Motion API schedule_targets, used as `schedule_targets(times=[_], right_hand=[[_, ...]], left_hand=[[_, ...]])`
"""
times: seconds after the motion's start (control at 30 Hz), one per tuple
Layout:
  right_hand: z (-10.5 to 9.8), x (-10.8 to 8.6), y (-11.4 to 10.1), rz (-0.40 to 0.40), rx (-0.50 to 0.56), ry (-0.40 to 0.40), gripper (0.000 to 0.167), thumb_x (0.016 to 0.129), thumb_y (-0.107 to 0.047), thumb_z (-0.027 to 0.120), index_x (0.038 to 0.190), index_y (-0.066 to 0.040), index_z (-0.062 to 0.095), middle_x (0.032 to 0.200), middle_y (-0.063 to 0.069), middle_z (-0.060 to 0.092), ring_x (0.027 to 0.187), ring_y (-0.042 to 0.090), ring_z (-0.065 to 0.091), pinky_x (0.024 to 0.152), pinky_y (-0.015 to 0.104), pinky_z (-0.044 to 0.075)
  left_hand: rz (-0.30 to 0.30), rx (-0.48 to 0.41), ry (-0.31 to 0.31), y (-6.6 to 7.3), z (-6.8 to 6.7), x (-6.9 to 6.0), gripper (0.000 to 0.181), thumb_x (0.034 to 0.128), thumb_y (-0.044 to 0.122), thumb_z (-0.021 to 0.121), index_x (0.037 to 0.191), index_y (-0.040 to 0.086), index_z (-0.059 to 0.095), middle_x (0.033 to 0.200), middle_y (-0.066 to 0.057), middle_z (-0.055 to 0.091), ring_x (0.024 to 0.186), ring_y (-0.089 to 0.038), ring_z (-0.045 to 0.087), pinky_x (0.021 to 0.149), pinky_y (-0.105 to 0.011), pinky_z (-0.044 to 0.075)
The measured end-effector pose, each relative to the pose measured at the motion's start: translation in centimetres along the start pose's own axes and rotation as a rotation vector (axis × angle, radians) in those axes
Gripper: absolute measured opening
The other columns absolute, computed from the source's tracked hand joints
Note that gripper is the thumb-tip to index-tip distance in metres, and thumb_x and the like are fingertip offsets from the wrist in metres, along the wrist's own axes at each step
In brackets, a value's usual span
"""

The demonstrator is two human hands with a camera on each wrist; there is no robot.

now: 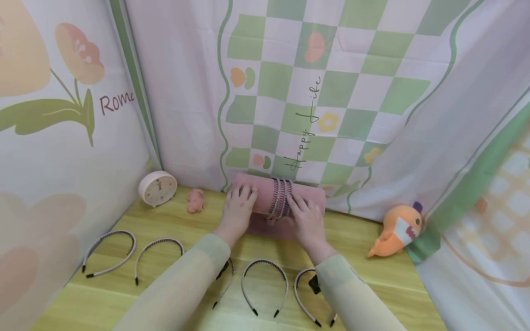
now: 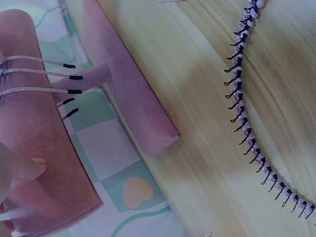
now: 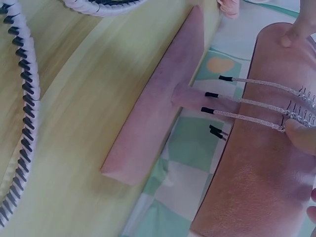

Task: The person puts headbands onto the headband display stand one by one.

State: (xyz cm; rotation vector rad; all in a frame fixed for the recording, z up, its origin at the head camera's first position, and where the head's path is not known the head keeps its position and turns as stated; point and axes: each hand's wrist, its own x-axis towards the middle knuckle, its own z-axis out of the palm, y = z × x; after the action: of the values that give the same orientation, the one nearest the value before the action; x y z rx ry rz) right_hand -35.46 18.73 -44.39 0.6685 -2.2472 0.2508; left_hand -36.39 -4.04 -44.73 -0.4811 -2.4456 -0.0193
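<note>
A pink velvet display stand (image 1: 313, 194) with a thick padded roll stands near the back edge of the table. Several headbands (image 1: 281, 197) with toothed inner sides sit side by side over the middle of the roll, black tips hanging below. My left hand (image 1: 238, 209) grips the roll's left end, fingers over the top and thumb (image 2: 34, 169) on the front. At the right side of the headbands, my right hand (image 1: 307, 220) pinches the nearest headband (image 3: 247, 118), its thumb (image 3: 300, 133) against the band. The flat pink base (image 2: 131, 98) rests on the table.
More headbands lie along the table front, including a left one (image 1: 133, 241), its neighbour (image 1: 163, 239) and a middle one (image 1: 265, 261); my sleeves partly cover others. A white clock (image 1: 159, 187), pink figurine (image 1: 195, 201) and orange plush toy (image 1: 397, 232) stand farther back, before a checked curtain (image 1: 298, 92).
</note>
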Motion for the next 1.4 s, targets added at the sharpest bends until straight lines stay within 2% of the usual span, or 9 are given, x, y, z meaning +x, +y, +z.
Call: schedule_targets(times=[0.2,0.4,0.6,0.7,0.83,0.93,1.03,1.23,1.4], right_hand=[[-0.1,0.1,-0.2,0.022,-0.004,-0.022,0.074,0.067,-0.022,0.090,0.133,-0.006,0.061,0.130,0.015,0.059,0.101,0.038,0.056,0.070,0.049,0.046],[-1.1,-0.1,-0.2,0.073,0.131,-0.005,0.081,0.064,-0.016,0.093,0.136,-0.005,0.057,0.127,0.023,0.056,0.103,0.044,0.056,0.087,0.056,0.046],[-3.8,-2.6,1.1,0.120,0.217,0.015,0.068,0.066,-0.009,0.091,0.126,-0.001,0.060,0.116,0.024,0.058,0.101,0.043,0.055,0.088,0.056,0.045],[-5.2,-4.3,2.2,0.163,0.214,-0.078,0.054,0.070,-0.006,0.088,0.118,0.000,0.065,0.106,0.020,0.061,0.097,0.039,0.055,0.085,0.052,0.046],[-6.3,-6.8,3.5,0.233,0.205,-0.324,0.037,0.076,-0.009,0.084,0.110,-0.003,0.070,0.101,0.012,0.065,0.094,0.033,0.060,0.081,0.049,0.050],[-6.2,-9.0,4.1,0.309,0.222,-0.521,0.033,0.079,-0.015,0.082,0.108,-0.006,0.071,0.101,0.008,0.067,0.092,0.029,0.063,0.078,0.047,0.052],[-5.6,-11.0,4.4,0.379,0.241,-0.641,0.027,0.079,-0.015,0.081,0.103,-0.008,0.071,0.095,0.006,0.066,0.086,0.025,0.064,0.075,0.045,0.053],[-4.2,-14.0,4.7,0.399,0.223,-0.649,0.017,0.075,-0.005,0.081,0.081,-0.013,0.066,0.077,-0.001,0.058,0.070,0.017,0.057,0.066,0.040,0.049],[-4.0,-14.6,5.1,0.456,0.207,-0.642,0.018,0.077,-0.001,0.073,0.080,-0.012,0.060,0.072,-0.003,0.053,0.066,0.014,0.051,0.061,0.037,0.046]], left_hand=[[0.004,0.005,0.004,0.0,0.1,0.0,0.060,0.0777,0.008,0.076,0.133,0.011,0.052,0.124,-0.014,0.048,0.118,-0.035,0.045,0.094,-0.047,0.044],[-0.009,-0.017,0.003,0.1,0.0,-0.1,0.062,0.0761,0.008,0.077,0.133,0.011,0.052,0.124,-0.013,0.047,0.119,-0.035,0.044,0.095,-0.047,0.043],[-0.014,-0.023,-0.005,0.5,0.1,-0.1,0.064,0.0745,0.011,0.079,0.133,0.011,0.052,0.125,-0.013,0.048,0.120,-0.036,0.044,0.097,-0.047,0.042],[-0.009,-0.031,0.017,0.5,0.1,0.0,0.067,0.0711,0.012,0.082,0.132,0.010,0.053,0.123,-0.014,0.049,0.119,-0.036,0.044,0.096,-0.047,0.043],[-0.012,-0.034,0.066,0.4,0.2,0.0,0.068,0.0674,0.012,0.084,0.129,0.010,0.056,0.121,-0.014,0.050,0.119,-0.036,0.045,0.096,-0.047,0.043],[-0.017,-0.018,0.074,0.2,0.2,-0.1,0.062,0.0710,0.010,0.082,0.128,0.011,0.056,0.120,-0.014,0.049,0.118,-0.036,0.045,0.096,-0.046,0.043],[-0.014,-0.009,0.066,0.0,0.2,-0.1,0.057,0.0763,0.006,0.077,0.129,0.011,0.055,0.121,-0.013,0.048,0.118,-0.036,0.045,0.096,-0.046,0.042],[-0.009,-0.025,0.062,0.2,0.3,-0.1,0.055,0.0789,0.004,0.073,0.130,0.010,0.054,0.122,-0.014,0.049,0.119,-0.036,0.045,0.096,-0.047,0.043],[-0.015,-0.030,0.056,0.3,0.2,-0.1,0.054,0.0792,0.004,0.073,0.130,0.010,0.055,0.123,-0.015,0.048,0.119,-0.037,0.045,0.096,-0.048,0.043]])
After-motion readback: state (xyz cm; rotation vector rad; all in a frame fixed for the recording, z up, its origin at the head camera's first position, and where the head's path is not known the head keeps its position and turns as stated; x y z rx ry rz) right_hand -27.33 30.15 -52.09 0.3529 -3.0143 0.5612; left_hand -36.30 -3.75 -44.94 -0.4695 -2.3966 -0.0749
